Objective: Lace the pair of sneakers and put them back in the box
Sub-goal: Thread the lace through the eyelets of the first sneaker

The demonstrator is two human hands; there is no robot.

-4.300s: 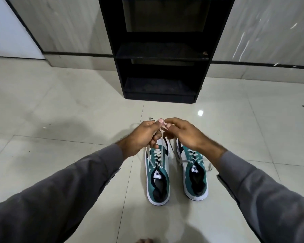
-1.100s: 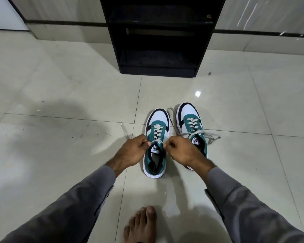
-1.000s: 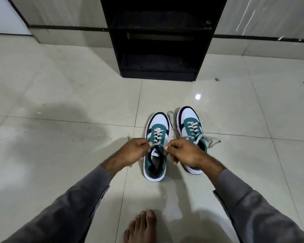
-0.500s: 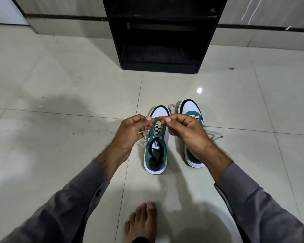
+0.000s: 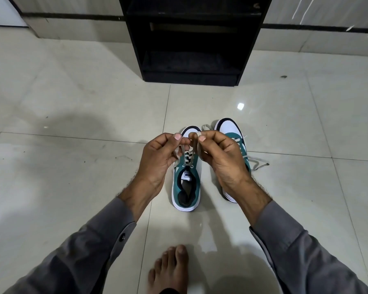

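Teal-and-white, the left sneaker [image 5: 186,183] stands on the glossy tiled floor [image 5: 72,166], toe pointing away; a white tongue label carries dark lettering too small to read. Its grey laces [image 5: 182,150] rise to both hands, held just above the toe. The left hand [image 5: 157,158] pinches one lace end; the right hand [image 5: 221,158] pinches the other, looped over its fingertip. The right sneaker [image 5: 235,136] sits just beside, partly hidden, its lace trailing loose. A black shelf unit [image 5: 191,39] stands beyond. A bare foot [image 5: 170,270] rests near.
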